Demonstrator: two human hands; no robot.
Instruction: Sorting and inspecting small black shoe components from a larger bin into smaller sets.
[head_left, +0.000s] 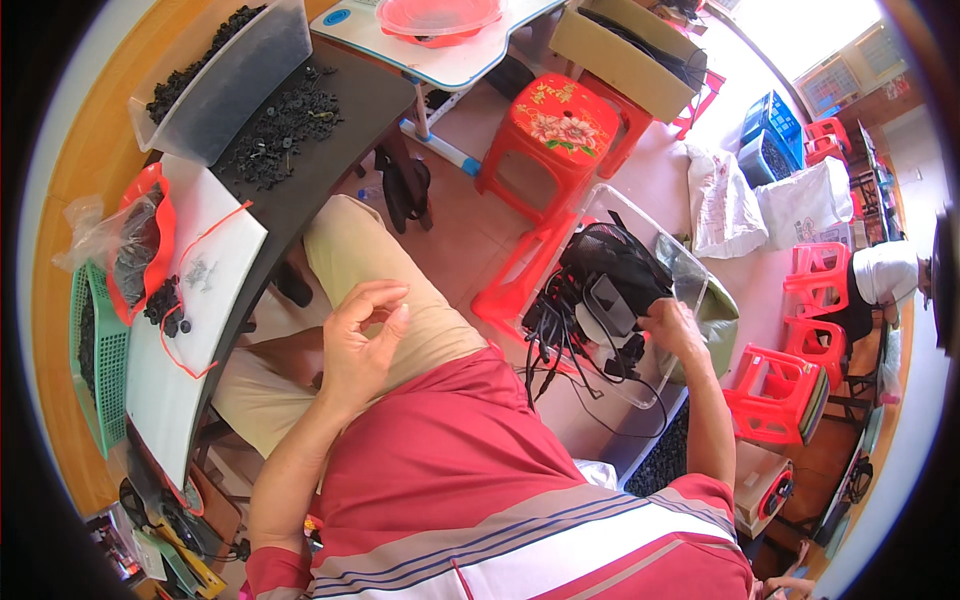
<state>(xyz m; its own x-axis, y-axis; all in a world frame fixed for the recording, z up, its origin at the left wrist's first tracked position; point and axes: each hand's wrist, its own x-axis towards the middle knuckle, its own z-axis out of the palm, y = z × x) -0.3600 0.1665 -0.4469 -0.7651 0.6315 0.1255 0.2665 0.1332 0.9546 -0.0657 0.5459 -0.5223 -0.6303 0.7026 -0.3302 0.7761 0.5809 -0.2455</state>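
Above floor (455, 240), 3 o'clock: clear bin (688, 268) being kept close, probably for reach.
Left hand (358, 352) being held fingers-apart; right hand (678, 328): grip can't be told.

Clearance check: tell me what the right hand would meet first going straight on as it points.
The right hand would probably first meet the dark, flat, rounded rectangular device just to its left, though depth there is unclear.

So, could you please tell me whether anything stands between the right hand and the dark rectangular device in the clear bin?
Nothing visible does: the device lies uncovered on top of the heap, just left of the right hand, and the bin is open above.
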